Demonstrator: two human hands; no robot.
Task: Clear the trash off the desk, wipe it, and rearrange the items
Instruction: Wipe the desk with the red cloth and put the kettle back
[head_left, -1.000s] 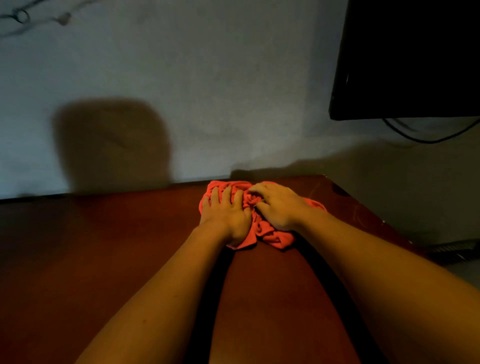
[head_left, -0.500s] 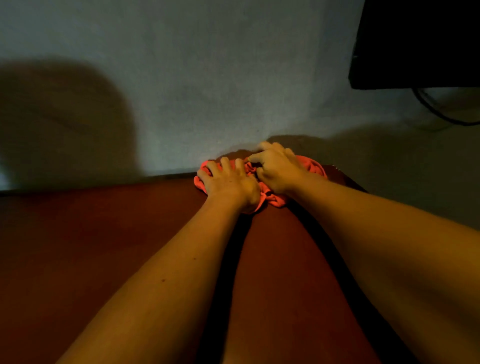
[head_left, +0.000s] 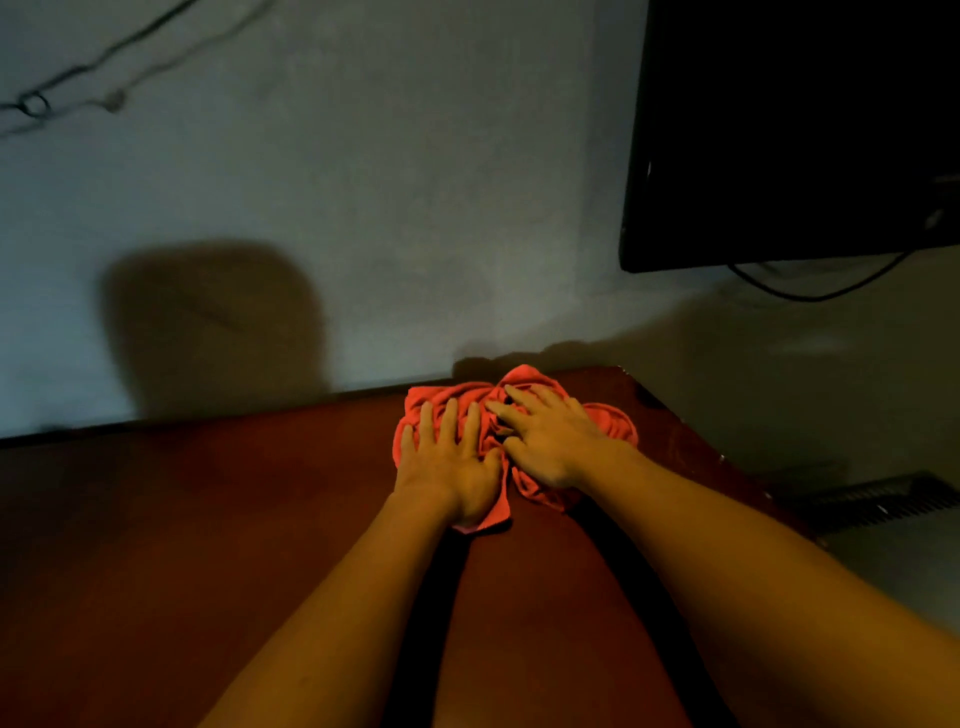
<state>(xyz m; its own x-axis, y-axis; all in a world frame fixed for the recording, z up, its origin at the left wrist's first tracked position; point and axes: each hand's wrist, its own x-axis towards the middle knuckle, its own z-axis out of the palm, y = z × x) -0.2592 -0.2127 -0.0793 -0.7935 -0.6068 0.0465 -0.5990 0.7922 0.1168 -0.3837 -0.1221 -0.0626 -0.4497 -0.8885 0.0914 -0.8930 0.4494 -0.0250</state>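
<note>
Since half a second ago we have drawn the red cloth (head_left: 519, 415) back from the wall edge, and our fingers have flattened out. Our left hand (head_left: 449, 460) presses palm-down on the cloth's left half, fingers straight and spread; our right hand (head_left: 553, 441) lies flat on the right half (thumbs nearly touching). It sits bunched at the far right corner of the dark wooden desk (head_left: 208, 519), below a black monitor (head_left: 795, 130).

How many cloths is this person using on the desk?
1. A single red cloth lies bunched near the desk's far right corner, with the left hand and right hand pressing flat on it. Nothing suggests another beneath.
</note>
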